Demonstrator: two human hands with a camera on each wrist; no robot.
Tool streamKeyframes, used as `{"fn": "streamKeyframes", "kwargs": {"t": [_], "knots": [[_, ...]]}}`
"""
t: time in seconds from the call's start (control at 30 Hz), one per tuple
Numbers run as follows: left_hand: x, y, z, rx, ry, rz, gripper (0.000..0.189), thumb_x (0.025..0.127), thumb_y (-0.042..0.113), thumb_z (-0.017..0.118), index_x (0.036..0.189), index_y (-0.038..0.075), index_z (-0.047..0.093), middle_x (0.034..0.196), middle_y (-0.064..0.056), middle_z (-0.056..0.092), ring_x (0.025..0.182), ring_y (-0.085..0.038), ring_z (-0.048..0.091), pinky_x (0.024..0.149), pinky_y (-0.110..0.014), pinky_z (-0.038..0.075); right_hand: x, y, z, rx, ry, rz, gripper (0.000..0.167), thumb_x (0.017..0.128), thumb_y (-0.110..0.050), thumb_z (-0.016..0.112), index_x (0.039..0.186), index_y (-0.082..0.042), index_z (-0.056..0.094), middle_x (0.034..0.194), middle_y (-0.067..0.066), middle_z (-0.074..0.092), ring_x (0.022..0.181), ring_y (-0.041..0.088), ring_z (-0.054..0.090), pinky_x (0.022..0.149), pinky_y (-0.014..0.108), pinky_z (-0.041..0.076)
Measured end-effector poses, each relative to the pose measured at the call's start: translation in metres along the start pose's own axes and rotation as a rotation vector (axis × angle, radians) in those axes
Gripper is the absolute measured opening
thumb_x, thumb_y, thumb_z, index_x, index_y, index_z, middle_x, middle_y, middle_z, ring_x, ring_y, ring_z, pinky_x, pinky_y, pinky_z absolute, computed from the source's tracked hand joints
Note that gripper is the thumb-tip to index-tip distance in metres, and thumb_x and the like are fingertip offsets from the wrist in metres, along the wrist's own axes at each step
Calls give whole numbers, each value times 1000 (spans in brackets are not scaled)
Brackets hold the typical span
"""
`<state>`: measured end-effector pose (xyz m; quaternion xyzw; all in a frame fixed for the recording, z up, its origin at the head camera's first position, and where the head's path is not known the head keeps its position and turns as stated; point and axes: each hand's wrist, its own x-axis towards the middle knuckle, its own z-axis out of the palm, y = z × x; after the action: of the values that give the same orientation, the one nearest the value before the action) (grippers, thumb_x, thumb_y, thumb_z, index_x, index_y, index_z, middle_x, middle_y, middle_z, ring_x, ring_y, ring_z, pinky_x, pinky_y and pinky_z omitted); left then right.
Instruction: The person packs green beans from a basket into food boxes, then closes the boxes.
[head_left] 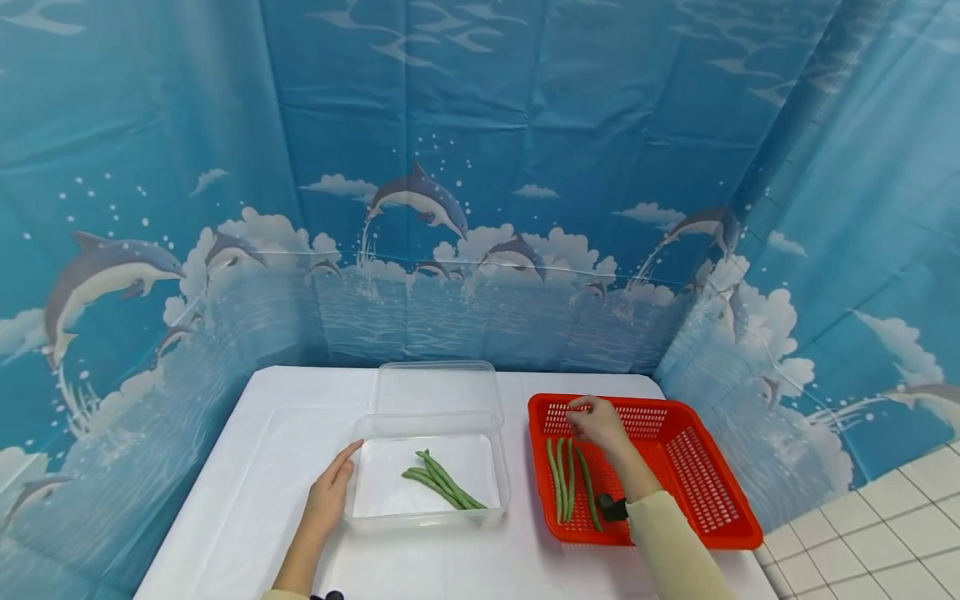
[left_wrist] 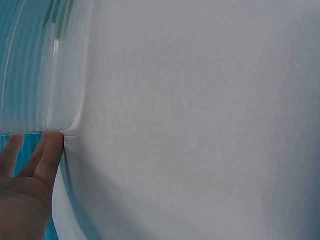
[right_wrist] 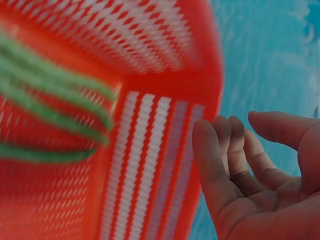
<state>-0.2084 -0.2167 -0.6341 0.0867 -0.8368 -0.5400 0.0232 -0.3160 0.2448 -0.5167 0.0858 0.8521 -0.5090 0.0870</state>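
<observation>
Several green beans [head_left: 448, 482] lie crossed in a clear plastic container [head_left: 412, 523] in the middle of the table. My left hand [head_left: 326, 498] touches the container's left side with extended fingertips, which the left wrist view also shows. Over the back left part of a red plastic basket [head_left: 731, 500] is my right hand [head_left: 600, 425]. Its fingers are loosely bent, with a gap to the thumb and nothing between them in the right wrist view. More green beans [head_left: 561, 479] lie side by side along the basket's left side, just below that hand.
Behind the container lies a clear lid [head_left: 438, 392]. A white cloth [head_left: 262, 450] covers the table. A blue curtain [head_left: 480, 317] with dolphins hangs along the back and sides, and white tiles [head_left: 885, 521] show at right.
</observation>
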Motion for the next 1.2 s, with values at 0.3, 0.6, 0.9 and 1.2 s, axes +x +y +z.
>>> {"fn": "streamKeyframes", "kwargs": {"t": [0.3,0.6,0.9,1.2], "knots": [[-1,0,0,-8,5,-7,48,117,40,33,161,27,46,172,-12,36,161,-45,29,127,-71,26,11,50,-31,-127,-18,95,14,103,-3,60,112,7,58,83,11,61,69,20,57,62,29,51],[-2,0,0,-27,-13,-19,49,117,42,32,162,28,44,173,-11,35,162,-45,27,128,-71,25,14,78,-25,-183,-66,186,40,99,-3,59,65,-17,46,63,0,51,62,16,54,59,28,50],[1,-1,2,-32,9,1,47,117,37,34,161,25,47,172,-12,38,160,-45,30,127,-71,27,19,89,-15,-199,-71,226,45,98,-4,65,61,-19,45,60,0,49,58,17,56,59,31,56],[1,-2,1,-28,3,-5,47,117,38,34,161,27,47,172,-11,39,160,-44,31,127,-72,27,20,90,-7,-252,-56,200,44,95,0,58,60,-20,42,59,-1,45,59,16,54,55,29,54]]}}
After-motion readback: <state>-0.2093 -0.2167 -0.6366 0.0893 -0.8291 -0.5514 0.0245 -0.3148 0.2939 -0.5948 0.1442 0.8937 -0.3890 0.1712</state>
